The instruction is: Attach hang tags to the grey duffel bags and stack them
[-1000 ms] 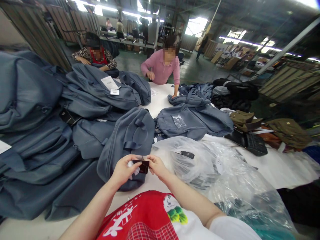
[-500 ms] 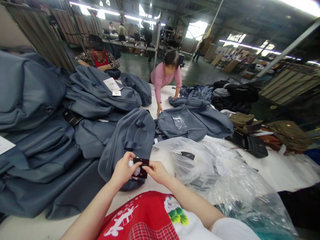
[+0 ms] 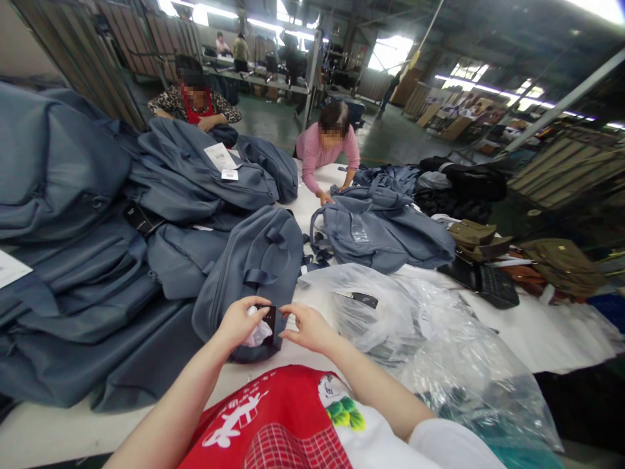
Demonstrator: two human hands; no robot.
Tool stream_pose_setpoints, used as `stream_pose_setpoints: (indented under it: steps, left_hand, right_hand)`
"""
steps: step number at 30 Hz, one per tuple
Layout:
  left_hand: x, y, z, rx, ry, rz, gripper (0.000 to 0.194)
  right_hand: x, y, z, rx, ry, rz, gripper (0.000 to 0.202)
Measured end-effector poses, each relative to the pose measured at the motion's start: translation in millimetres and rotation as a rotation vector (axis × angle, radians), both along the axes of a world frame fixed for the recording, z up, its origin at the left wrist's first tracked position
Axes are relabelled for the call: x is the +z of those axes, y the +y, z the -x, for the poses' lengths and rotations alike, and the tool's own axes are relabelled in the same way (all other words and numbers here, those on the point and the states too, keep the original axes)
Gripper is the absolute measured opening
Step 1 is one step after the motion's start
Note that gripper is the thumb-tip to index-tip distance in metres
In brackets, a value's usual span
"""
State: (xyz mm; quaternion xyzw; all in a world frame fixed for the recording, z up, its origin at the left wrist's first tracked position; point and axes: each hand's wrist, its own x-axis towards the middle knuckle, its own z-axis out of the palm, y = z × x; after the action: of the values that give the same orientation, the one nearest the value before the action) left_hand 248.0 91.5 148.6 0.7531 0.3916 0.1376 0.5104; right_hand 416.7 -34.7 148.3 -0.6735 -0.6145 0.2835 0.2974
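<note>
My left hand (image 3: 237,324) pinches a small black hang tag (image 3: 270,318) between thumb and fingers. A crumpled bit of white tissue or plastic (image 3: 258,335) sits in the same hand, under the thumb. Just right of the tag, my right hand (image 3: 311,327) has its thumb and forefinger apart, with a pale patch between them that I cannot make out. Both hands are over the near end of a grey-blue bag (image 3: 244,260) with strap handles, lying on the white table (image 3: 312,374).
Grey-blue bags (image 3: 73,273) pile up on the left. Clear plastic wrapping (image 3: 439,339) lies to the right. Across the table a person in pink (image 3: 329,153) handles another grey-blue bag (image 3: 385,238); a second person (image 3: 195,107) is behind the pile. Olive bags (image 3: 561,260) lie far right.
My right hand has let go of the black tag and its fingers have parted. The tag has turned more upright in my left hand. Across the table, the person in pink has lifted a bag's edge.
</note>
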Motion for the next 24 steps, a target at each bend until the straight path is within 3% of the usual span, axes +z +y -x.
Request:
stream_pose_setpoints:
  steps: [3, 7, 11, 15, 17, 19, 21, 24]
  left_hand:
    - [3.9, 5, 7, -0.100, -0.045, -0.020, 0.029]
    - [15.4, -2, 8, -0.315, -0.101, 0.012, 0.019]
    - [25.6, -8, 5, -0.347, -0.139, 0.120, 0.020]
    - [28.4, -4, 9, -0.404, -0.109, 0.286, 0.032]
    - [29.2, 1, 14, -0.344, -0.075, 0.273, 0.031]
    - [32.9, 9, 19, -0.195, -0.048, 0.193, 0.032]
    - [40.3, 22, 25, -0.048, -0.031, 0.132, 0.033]
    - [53.2, 48, 30, 0.085, 0.008, 0.088, 0.034]
  right_hand:
    - [13.0, 2, -13, 0.000, -0.048, -0.022, 0.012]
    - [17.4, 20, -24, -0.133, 0.212, -0.066, 0.021]
    - [7.0, 43, -24, -0.259, 0.560, -0.066, 0.024]
    - [-11.8, 61, -11, -0.272, 0.889, 0.027, 0.027]
    - [-26.0, 68, 0, -0.219, 1.086, 0.140, 0.027]
    - [-42.9, 76, 11, -0.178, 1.285, 0.339, 0.025]
    - [-59.2, 87, 20, -0.278, 1.409, 0.479, 0.016]
    - [-72.7, 114, 20, -0.511, 1.445, 0.395, 0.016]
